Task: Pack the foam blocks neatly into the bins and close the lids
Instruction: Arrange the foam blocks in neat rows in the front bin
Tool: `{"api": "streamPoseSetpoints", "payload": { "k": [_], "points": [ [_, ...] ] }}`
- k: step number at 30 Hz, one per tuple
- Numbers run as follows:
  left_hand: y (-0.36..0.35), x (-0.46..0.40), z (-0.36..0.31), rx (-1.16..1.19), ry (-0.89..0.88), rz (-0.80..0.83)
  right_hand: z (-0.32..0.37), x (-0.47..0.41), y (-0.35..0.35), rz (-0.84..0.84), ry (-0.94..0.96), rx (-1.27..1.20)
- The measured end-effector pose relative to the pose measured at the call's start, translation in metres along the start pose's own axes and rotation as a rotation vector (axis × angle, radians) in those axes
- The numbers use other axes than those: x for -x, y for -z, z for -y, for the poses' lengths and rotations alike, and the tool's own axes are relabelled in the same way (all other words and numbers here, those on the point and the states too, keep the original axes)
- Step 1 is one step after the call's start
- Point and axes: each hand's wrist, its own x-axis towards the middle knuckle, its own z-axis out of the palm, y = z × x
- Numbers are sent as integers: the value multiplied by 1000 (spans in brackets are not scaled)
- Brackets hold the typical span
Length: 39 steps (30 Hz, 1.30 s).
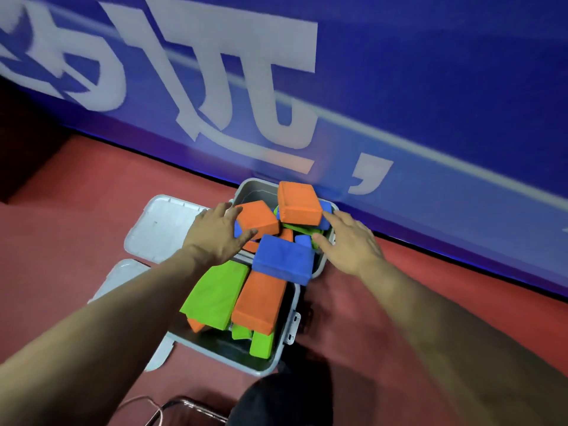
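Two grey bins stand on the red floor, both heaped with foam blocks. The far bin [256, 189] holds an orange block [298, 204] tilted on top, a second orange block [256, 218] and smaller blue and green pieces. A big blue block [284, 259] lies across both bins. The near bin [264, 364] holds a green block [218, 293] and a long orange block [259, 302]. My left hand [215, 232] rests with spread fingers against the second orange block. My right hand [350, 241] lies open at the far bin's right rim, fingertips touching the pile.
Each bin's grey lid lies open to its left: the far lid [163, 229] and the near lid [120, 278]. A blue banner wall [430, 87] with white lettering runs right behind the far bin. A dark knee [285, 401] and a metal chair frame [190, 410] sit below.
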Motion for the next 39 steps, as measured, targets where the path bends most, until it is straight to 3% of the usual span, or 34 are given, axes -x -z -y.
{"api": "streamPoseSetpoints", "payload": {
  "k": [10,18,27,39],
  "points": [
    [100,157,-15,62,27,-92,58,145,79,-62,136,127],
    [145,189,8,18,33,-173,98,167,105,-121,235,178],
    [150,143,55,19,-51,-173,130,121,96,-159,172,188],
    [141,-25,167,23,-313,-17,218,5,34,-167,-80,159]
  ]
}}
